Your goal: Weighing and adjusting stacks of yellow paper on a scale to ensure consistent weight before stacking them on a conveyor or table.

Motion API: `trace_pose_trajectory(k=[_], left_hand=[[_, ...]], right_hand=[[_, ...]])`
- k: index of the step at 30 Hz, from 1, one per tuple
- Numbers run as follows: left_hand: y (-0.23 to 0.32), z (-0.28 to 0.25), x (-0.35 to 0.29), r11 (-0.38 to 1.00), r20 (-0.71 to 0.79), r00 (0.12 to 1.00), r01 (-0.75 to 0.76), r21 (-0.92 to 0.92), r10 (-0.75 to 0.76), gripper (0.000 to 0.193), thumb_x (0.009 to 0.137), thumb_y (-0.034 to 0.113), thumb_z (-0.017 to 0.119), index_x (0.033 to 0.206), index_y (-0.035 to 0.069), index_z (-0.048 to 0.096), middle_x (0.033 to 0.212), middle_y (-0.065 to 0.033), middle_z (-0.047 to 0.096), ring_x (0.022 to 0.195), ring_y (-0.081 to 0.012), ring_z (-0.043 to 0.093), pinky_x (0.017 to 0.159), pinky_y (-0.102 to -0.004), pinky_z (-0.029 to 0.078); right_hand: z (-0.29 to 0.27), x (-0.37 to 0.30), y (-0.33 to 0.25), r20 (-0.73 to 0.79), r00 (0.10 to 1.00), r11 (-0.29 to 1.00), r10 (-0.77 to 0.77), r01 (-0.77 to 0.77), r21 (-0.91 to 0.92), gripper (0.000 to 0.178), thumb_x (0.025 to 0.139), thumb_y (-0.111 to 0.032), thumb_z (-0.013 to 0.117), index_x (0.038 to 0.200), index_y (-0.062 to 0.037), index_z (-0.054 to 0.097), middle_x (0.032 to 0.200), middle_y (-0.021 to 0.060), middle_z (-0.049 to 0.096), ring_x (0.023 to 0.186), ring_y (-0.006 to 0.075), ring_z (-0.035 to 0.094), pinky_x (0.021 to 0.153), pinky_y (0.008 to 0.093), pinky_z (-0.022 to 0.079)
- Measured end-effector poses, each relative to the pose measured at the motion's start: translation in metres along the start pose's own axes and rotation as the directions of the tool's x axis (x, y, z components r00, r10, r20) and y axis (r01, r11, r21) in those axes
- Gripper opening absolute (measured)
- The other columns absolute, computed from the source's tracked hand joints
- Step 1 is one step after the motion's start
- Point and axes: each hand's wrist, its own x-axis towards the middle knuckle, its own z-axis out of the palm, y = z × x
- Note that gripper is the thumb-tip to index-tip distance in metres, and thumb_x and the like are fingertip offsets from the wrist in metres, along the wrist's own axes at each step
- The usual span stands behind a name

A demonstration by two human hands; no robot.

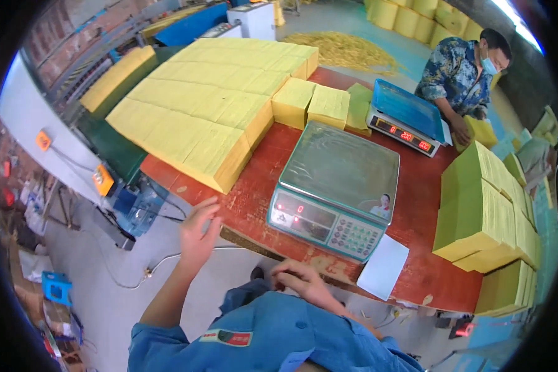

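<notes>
My left hand (pixel 198 232) is raised by the table's front left edge, fingers apart and holding nothing. Closest to it is the near corner of a wide block of yellow paper stacks (pixel 198 99). In front of my body, just below the table edge, my right hand (pixel 301 280) hangs with loosely bent fingers; nothing shows in it. Beyond that hand a digital scale (pixel 341 167) stands on the red table (pixel 260 167), its glassy pan bare and its red display lit. A white sheet (pixel 383 266) lies at the scale's right front corner.
Two small yellow stacks (pixel 328 104) sit behind the scale. Across the table, a co-worker (pixel 459 74) in a patterned jacket and mask handles yellow paper beside a second scale (pixel 406 108) with a blue pan. More yellow stacks (pixel 483 211) line the right edge. Yellow scraps (pixel 341 51) cover the floor behind.
</notes>
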Motion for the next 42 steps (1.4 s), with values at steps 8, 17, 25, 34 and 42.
trace_pose_trajectory(k=[8, 17, 25, 34, 42], left_hand=[[-0.051, 0.026, 0.068, 0.700, 0.568, 0.773, 0.571, -0.428, -0.283, 0.044, 0.098, 0.016, 0.054, 0.137, -0.004, 0.046, 0.135, -0.0176, 0.053, 0.124, -0.0239, 0.053, 0.103, -0.0339, 0.042], [-0.065, 0.099, 0.118, 0.571, 0.694, 0.689, 0.662, -0.486, -0.208, 0.063, 0.100, 0.038, 0.048, 0.151, 0.005, 0.027, 0.152, -0.0179, 0.031, 0.141, -0.0318, 0.030, 0.113, -0.0475, 0.025], [-0.057, 0.185, 0.164, 0.370, 0.764, 0.604, 0.779, -0.507, -0.226, 0.056, 0.098, 0.040, 0.053, 0.140, 0.004, 0.043, 0.139, -0.0066, 0.048, 0.129, -0.0164, 0.042, 0.109, -0.0332, 0.032], [-0.085, 0.200, 0.174, 0.204, 0.752, 0.520, 0.853, -0.480, -0.406, 0.042, 0.098, 0.033, 0.048, 0.124, 0.001, 0.056, 0.120, -0.0125, 0.063, 0.107, -0.0253, 0.061, 0.097, -0.0415, 0.047], [-0.027, 0.214, 0.138, 0.095, 0.830, 0.449, 0.891, -0.444, -0.332, 0.059, 0.094, 0.035, 0.056, 0.141, 0.004, 0.040, 0.137, -0.0116, 0.051, 0.125, -0.0226, 0.049, 0.105, -0.0377, 0.039]], right_hand=[[0.033, 0.062, -0.030, -0.251, 0.967, 0.985, -0.039, 0.080, 0.154, 0.015, 0.097, -0.011, 0.056, 0.108, -0.0008, 0.061, 0.087, 0.0037, 0.062, 0.081, 0.0096, 0.058, 0.073, 0.0256, 0.049], [-0.042, -0.041, -0.004, -0.804, 0.064, 0.772, -0.591, -0.242, -0.587, 0.019, 0.086, 0.000, 0.058, 0.105, -0.0013, 0.062, 0.095, 0.0078, 0.065, 0.087, 0.0181, 0.063, 0.077, 0.0287, 0.049], [-0.156, -0.101, 0.010, -0.673, 0.376, 0.169, -0.637, -0.784, -0.598, 0.059, 0.079, -0.021, 0.071, 0.134, -0.0107, 0.050, 0.139, 0.0131, 0.048, 0.132, 0.0337, 0.041, 0.108, 0.0521, 0.034], [-0.152, -0.072, -0.017, -0.617, 0.641, 0.068, -0.456, -0.667, -0.742, 0.062, 0.075, -0.033, 0.069, 0.132, -0.0148, 0.054, 0.147, 0.0126, 0.041, 0.139, 0.0384, 0.030, 0.110, 0.0604, 0.023], [-0.192, -0.140, -0.011, -0.706, 0.596, 0.025, -0.384, -0.757, -0.653, 0.068, 0.070, -0.029, 0.069, 0.134, -0.0129, 0.053, 0.150, 0.0147, 0.037, 0.142, 0.0401, 0.025, 0.114, 0.0589, 0.015]])
